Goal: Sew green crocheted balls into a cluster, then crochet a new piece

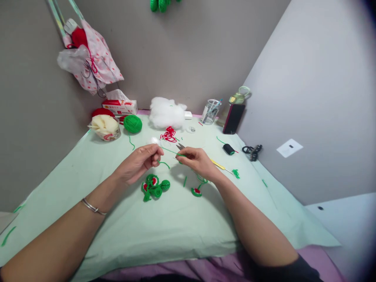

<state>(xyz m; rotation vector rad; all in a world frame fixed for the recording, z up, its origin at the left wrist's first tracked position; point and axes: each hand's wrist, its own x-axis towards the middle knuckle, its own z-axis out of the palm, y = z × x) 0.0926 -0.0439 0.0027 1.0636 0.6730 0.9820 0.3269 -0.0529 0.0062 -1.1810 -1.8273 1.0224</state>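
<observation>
Between my two hands a strand of green yarn (169,150) is stretched above the table. My left hand (143,159) pinches one end of it, and a loose tail hangs below the fingers. My right hand (197,159) is closed on the yarn too; whether a needle is in its fingers is too small to tell. Below my left hand lies a cluster of green crocheted pieces (155,187) with red and white parts. A small green and red crocheted piece (196,192) lies under my right wrist, with green yarn running up from it. Scissors (180,147) lie just behind my right hand.
White stuffing (167,112), a green yarn ball (132,124), tangled red yarn (169,134) and a tub (105,129) stand toward the back. A yellow-handled crochet hook (217,164), black thread spool (228,149), phone (234,119) and glass jar (211,112) are at right. A spotted bag (100,58) hangs at left.
</observation>
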